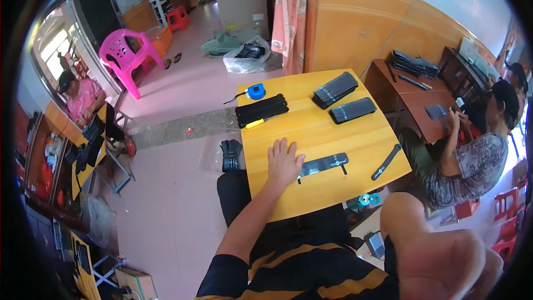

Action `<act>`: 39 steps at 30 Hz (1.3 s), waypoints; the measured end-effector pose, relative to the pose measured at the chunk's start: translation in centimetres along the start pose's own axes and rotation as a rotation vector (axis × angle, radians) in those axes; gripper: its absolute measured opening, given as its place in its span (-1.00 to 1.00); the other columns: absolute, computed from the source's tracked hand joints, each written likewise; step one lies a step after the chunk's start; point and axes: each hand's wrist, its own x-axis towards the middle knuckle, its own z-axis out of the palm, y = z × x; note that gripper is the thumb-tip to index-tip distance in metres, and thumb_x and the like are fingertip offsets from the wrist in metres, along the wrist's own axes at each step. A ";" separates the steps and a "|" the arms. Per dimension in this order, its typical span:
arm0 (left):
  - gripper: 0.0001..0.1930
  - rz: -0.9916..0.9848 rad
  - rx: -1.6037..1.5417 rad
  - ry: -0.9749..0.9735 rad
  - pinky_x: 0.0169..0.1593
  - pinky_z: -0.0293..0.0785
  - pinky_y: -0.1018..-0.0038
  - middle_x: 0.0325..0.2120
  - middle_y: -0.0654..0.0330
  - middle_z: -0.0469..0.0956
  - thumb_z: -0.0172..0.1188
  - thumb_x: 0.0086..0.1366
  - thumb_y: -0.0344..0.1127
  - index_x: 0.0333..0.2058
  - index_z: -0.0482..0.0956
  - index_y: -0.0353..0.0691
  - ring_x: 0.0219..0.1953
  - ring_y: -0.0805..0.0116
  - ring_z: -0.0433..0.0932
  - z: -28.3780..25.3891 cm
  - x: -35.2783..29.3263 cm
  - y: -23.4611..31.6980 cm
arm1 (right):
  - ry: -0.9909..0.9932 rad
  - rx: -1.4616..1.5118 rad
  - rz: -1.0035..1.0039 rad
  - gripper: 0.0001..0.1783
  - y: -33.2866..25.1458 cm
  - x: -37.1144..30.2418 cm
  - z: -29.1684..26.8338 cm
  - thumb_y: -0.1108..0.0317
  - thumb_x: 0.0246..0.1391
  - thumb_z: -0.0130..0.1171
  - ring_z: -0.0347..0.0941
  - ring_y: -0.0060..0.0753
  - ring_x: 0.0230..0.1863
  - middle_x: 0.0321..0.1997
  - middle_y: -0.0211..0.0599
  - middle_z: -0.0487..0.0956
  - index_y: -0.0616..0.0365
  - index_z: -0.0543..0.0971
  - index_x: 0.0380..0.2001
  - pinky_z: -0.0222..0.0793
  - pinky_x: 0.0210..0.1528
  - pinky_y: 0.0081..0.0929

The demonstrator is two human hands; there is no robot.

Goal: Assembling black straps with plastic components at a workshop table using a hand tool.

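My left hand point(284, 162) lies flat on the yellow table point(311, 194), fingers spread and holding nothing. Its right side touches the end of a flat black strip point(327, 163) with pale marks. A narrower black strip point(386, 161) lies slanted near the table's right edge. Of my right arm only the bare bent elbow point(438, 250) shows at the lower right; the hand is hidden. Farther back lie a wide black stack point(261, 109), two more black stacks point(335, 89) point(353, 110), a blue tape measure point(256, 91) and a yellow-handled tool point(254, 124).
A person point(472, 161) sits at the right by a brown table point(411, 97) with more black pieces. Another person point(83, 100) sits at the far left. A black bundle point(230, 155) lies on the floor by the table. A pink chair point(125, 55) stands behind.
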 end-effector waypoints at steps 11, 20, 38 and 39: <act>-0.41 0.006 -0.035 0.023 0.43 0.00 -0.20 0.33 -0.18 0.29 0.16 0.38 0.04 0.24 0.50 -0.22 0.41 -0.23 0.15 0.1 -0.6 -1.1 | 0.274 -0.047 -0.113 -0.85 2.2 -0.7 4.3 0.43 0.23 0.26 0.50 -0.64 -0.04 -0.07 -0.69 0.59 -0.07 0.61 -0.16 0.57 -0.14 -0.50; -0.41 -0.021 -0.036 0.031 0.41 0.01 -0.17 0.32 -0.19 0.29 0.17 0.37 0.03 0.24 0.48 -0.23 0.40 -0.24 0.16 -0.4 -1.2 -1.6 | -0.153 0.008 -0.084 -0.83 3.4 -2.0 -1.1 0.24 0.32 0.21 0.54 -0.57 -0.06 -0.08 -0.64 0.59 -0.09 0.63 -0.06 0.47 -0.06 -0.48; -0.42 0.038 0.048 0.034 0.38 0.09 -0.14 0.27 -0.18 0.34 0.25 0.31 -0.02 0.20 0.52 -0.24 0.36 -0.23 0.23 -0.8 0.1 0.8 | -0.152 -0.421 0.136 -0.82 -30.4 -19.3 -46.4 0.35 0.26 0.21 0.56 -0.41 -0.13 -0.16 -0.43 0.59 0.05 0.63 -0.09 0.51 -0.10 -0.39; -0.42 0.007 -0.076 0.077 0.37 0.10 -0.15 0.27 -0.18 0.34 0.25 0.31 -0.01 0.20 0.52 -0.24 0.35 -0.23 0.23 0.7 -1.0 -2.2 | -0.331 -0.449 0.135 -0.82 -40.7 -12.5 -54.5 0.35 0.25 0.21 0.56 -0.40 -0.13 -0.16 -0.41 0.59 0.06 0.63 -0.09 0.51 -0.10 -0.39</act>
